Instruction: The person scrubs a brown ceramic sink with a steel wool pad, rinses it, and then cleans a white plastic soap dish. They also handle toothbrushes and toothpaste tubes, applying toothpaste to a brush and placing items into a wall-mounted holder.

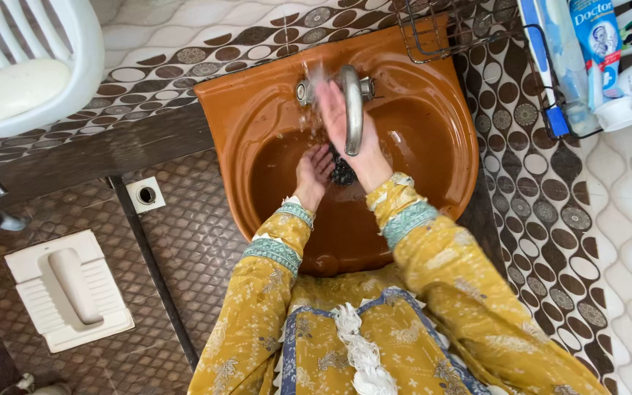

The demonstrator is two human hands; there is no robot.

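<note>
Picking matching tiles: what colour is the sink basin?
The basin is glossy orange-brown, shown best in the head view.

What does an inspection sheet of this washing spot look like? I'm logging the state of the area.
Surface: brown basin, wet, mounted against patterned wall tiles.
Job's things: metal tap; water splashing by its base; dark drain.
Clutter: white soap in a white plastic holder; tubes in a wire rack.
Grippers: right hand raised at the tap, blurred; left hand cupped, palm up, low in the basin.
Cables: nothing seen.
Surroundings: white floor toilet pan, small floor drain, brown floor tiles.
</note>
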